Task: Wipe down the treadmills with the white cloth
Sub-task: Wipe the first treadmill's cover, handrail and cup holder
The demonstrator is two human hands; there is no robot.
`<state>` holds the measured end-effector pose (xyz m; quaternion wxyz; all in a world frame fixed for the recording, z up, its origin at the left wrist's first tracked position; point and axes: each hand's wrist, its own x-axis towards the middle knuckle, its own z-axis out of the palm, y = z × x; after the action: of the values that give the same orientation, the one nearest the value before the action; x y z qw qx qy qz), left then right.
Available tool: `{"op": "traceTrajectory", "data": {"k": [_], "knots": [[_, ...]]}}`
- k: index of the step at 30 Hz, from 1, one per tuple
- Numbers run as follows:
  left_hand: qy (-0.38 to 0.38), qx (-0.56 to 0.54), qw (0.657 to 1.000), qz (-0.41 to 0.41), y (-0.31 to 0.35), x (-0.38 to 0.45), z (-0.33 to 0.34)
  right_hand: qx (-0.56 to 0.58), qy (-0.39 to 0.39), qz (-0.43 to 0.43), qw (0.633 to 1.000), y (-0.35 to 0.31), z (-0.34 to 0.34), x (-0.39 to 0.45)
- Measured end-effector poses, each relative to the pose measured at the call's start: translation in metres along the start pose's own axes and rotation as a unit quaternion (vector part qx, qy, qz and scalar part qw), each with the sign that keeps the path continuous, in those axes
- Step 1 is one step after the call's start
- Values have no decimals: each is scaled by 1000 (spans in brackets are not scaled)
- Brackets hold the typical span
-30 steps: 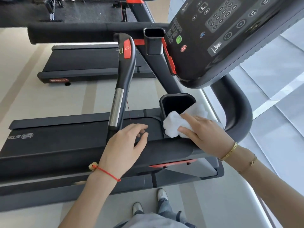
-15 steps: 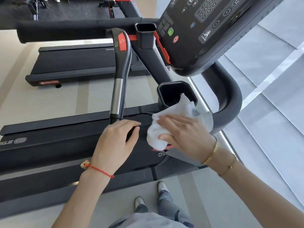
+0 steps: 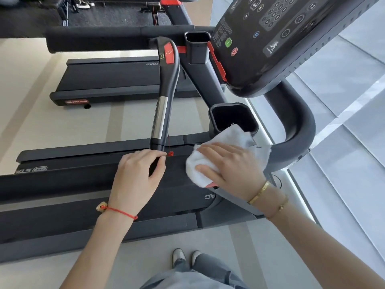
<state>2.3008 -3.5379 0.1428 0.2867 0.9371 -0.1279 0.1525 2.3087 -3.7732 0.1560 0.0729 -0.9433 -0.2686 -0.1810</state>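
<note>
The near treadmill [image 3: 62,184] lies across the view, its black padded handrail under both my hands. A white cloth [image 3: 235,136] is bunched on the rail just below the cup holder [image 3: 233,117]. My right hand [image 3: 231,167] holds the cloth between thumb and fingers and presses it onto the rail. To its left, my left hand [image 3: 135,178] curls round the foot of the black and chrome inner handle [image 3: 164,97], with a small red clip [image 3: 170,153] on a thin cord at its fingertips.
The console [image 3: 281,38] with its buttons overhangs at upper right, and a curved grey bar [image 3: 300,130] runs under it. A second treadmill [image 3: 116,80] stands beyond. My feet [image 3: 185,257] are on the pale floor below the rail. Glass panels fill the right side.
Over the last second my right hand slid the cloth from beside the cup holder leftward along the rail. My left hand's fingers closed tighter round the handle's foot.
</note>
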Motion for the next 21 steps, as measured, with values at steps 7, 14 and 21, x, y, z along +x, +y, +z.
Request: {"op": "traceTrajectory", "data": {"k": [7,14,21], "knots": [[16,11,1000,0,0,-1,3,11,-70,-114,991,12,-4,4],[27,21,999,-15,-7,-9,-5,-30,-54,-72,995,11,2,8],[62,59,996,-29,-30,-23,-19,-3,-23,-111,993,-22,24,20]]}}
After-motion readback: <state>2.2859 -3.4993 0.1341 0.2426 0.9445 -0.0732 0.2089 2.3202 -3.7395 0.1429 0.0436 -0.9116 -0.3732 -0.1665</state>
